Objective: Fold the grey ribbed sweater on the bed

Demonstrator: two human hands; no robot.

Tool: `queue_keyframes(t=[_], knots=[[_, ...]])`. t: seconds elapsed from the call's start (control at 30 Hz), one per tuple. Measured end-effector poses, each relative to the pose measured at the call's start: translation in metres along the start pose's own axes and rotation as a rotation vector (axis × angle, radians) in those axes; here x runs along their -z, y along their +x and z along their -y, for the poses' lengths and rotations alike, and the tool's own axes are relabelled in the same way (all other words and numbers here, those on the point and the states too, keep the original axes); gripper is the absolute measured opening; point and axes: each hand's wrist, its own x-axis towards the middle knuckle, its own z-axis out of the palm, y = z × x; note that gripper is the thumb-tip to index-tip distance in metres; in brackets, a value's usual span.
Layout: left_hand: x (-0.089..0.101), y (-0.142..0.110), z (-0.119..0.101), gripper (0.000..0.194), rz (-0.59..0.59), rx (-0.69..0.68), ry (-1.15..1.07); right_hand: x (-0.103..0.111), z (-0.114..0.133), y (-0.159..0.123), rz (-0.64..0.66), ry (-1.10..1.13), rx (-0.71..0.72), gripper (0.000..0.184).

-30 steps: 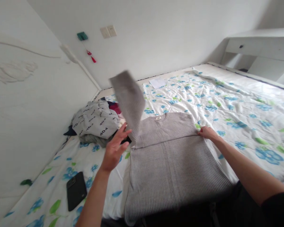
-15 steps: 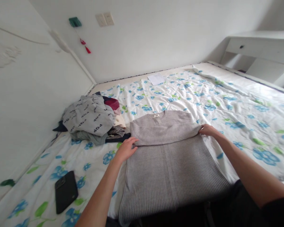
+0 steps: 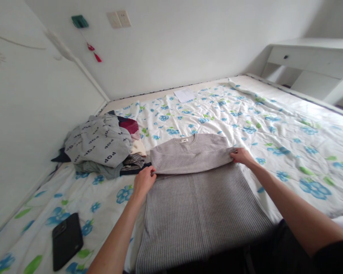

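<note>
On a flower-patterned bedsheet (image 3: 286,154), a grey ribbed sweater (image 3: 200,209) is laid flat, its crosswise sleeve (image 3: 188,163) pinched at opposite ends by the left hand (image 3: 144,180) and right hand (image 3: 241,156); straightening is apparently being done, and an even pull seems called for.

A black phone (image 3: 68,242) lies on floral bedding (image 3: 286,161).

A white wall (image 3: 188,49) with a switch (image 3: 114,19) and socket (image 3: 124,18) rises behind a bed (image 3: 277,92) spread with a blue-flowered sheet (image 3: 286,152); a white desk (image 3: 308,42) with a drawer (image 3: 300,59) stands at right, in soft light.
</note>
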Motion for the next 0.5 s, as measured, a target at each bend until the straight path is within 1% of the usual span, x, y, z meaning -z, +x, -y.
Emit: queue_keyframes(t=[0.07,0.13,0.17,0.27,0.33,0.4,0.5], knots=[[0.001,0.002,0.006,0.023,0.042,0.032,0.028,0.001,0.011,-0.001,-0.044,0.221,0.047,0.011],[0.001,0.003,0.010,0.022,0.098,0.022,0.049,0.002,0.020,-0.002,-0.065,0.423,0.070,0.019],[0.001,0.004,0.011,0.022,0.121,0.005,0.052,0.001,0.022,-0.002,-0.061,0.461,0.053,0.025],[0.001,0.005,0.012,0.019,0.169,-0.018,0.024,-0.001,0.021,-0.004,0.035,0.391,-0.133,0.049],[0.000,0.006,0.011,0.021,0.176,0.024,-0.031,-0.003,0.015,-0.005,0.119,0.356,-0.229,0.059],[0.000,0.007,0.009,0.030,0.140,0.086,-0.072,-0.005,0.011,-0.006,0.143,0.338,-0.226,0.064],[-0.002,0.007,0.004,0.045,0.054,0.153,-0.043,-0.009,0.009,-0.007,0.125,0.233,-0.077,0.068]])
